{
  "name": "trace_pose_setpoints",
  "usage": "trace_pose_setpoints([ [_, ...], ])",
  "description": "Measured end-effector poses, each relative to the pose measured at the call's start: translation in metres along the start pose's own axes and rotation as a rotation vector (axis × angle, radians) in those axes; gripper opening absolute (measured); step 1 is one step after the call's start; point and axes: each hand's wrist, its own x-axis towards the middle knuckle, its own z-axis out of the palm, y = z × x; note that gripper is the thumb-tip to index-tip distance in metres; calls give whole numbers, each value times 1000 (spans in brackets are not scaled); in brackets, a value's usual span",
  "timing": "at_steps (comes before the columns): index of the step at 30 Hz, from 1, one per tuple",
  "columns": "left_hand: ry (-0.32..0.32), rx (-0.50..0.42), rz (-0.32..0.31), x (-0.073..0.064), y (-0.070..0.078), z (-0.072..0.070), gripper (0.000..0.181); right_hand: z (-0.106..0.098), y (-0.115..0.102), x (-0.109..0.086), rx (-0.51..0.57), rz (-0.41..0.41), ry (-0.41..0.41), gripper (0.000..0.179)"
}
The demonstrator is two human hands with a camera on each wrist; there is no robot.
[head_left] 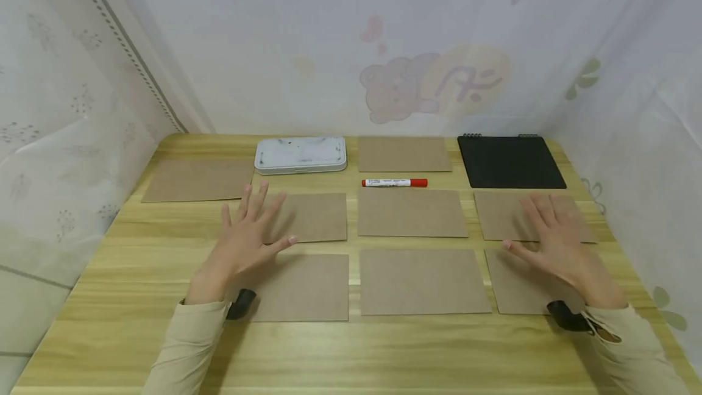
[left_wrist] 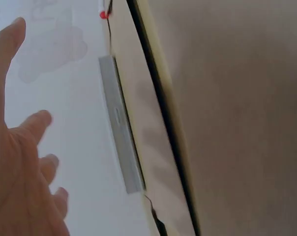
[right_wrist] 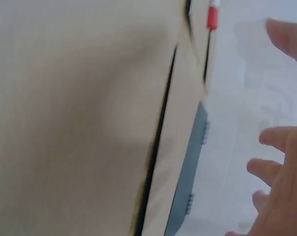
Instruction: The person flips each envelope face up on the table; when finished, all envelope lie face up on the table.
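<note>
My left hand [head_left: 245,242], fingers spread, hovers over the left brown cardboard pieces [head_left: 315,218] and holds nothing. On the right, my right hand [head_left: 559,249] is likewise spread above the cardboard pieces [head_left: 518,285] there. A red-capped white marker [head_left: 392,183] lies between two middle cards. Behind the left hand sits a white tin case [head_left: 300,155], its lid closed. Beyond the right hand lies a black spiral notebook [head_left: 512,162]. The left wrist view shows the case [left_wrist: 120,125] past the fingers; the right wrist view shows the notebook [right_wrist: 189,172].
More cardboard pieces lie in rows on the wooden table [head_left: 351,358]: one at the far left [head_left: 200,179], one at the back [head_left: 404,154], two in the middle column [head_left: 412,213]. Patterned white sheeting [head_left: 263,47] hangs behind and at both sides.
</note>
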Motion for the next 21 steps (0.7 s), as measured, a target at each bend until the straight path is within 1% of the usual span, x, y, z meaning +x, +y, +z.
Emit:
trace_pose_setpoints([
  [2,-1,7,21,-1,4,1,86,0,-7,-1,43,-26,-12,100],
  [4,1,15,49,-2,10,3,87,1,-14,-3,60,-57,-11,103],
  [7,1,30,84,-3,21,4,89,1,-23,-6,65,-124,-17,106],
  [10,-3,15,120,-3,33,6,90,1,-31,-9,70,-178,-26,108],
  [13,-3,-12,159,-5,45,10,91,3,-39,-11,48,-226,-19,110],
  [17,5,-24,203,-6,59,13,91,5,-48,-16,21,-255,-37,112],
  [21,15,-29,252,-6,71,14,88,6,-55,-20,32,-251,-81,111],
])
